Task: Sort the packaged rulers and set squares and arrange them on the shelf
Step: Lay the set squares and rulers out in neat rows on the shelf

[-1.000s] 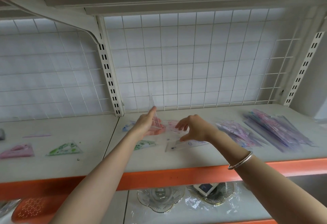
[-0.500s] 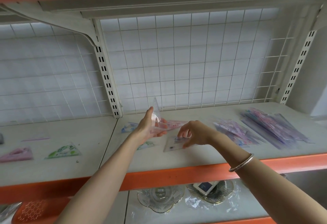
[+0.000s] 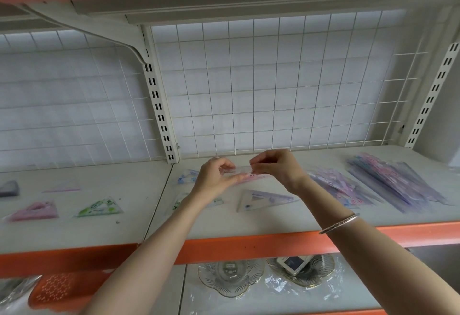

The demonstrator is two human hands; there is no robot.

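Where a second ago the clear pack (image 3: 240,170) stood tip-up in the left hand (image 3: 214,177) alone, it now lies level and edge-on between both hands, just above the shelf (image 3: 249,225) and near its back. The left hand pinches one end between thumb and curled fingers. The right hand (image 3: 276,167), which half a second ago had its fingers down on the purple set square (image 3: 263,199), has come up to pinch the other end (whether the pack holds a ruler or a set square I cannot tell from this angle).

The purple set square lies flat on the shelf just in front of the hands, touched by neither, so it looks placed. The held pack seems to be the piece now being squared up before it is set down.

A blue-printed pack (image 3: 186,176) and a pink one (image 3: 254,177) lie under and behind the hands. To the right, well apart, two loose stacks of packaged rulers (image 3: 398,182) fan across the shelf, unsorted by the look of them. In the left bay lie a green set square (image 3: 99,208) and a pink set square (image 3: 34,211), side by side, suggesting that sorting is under way but far from done.

A bracelet (image 3: 338,223) sits on the right forearm.
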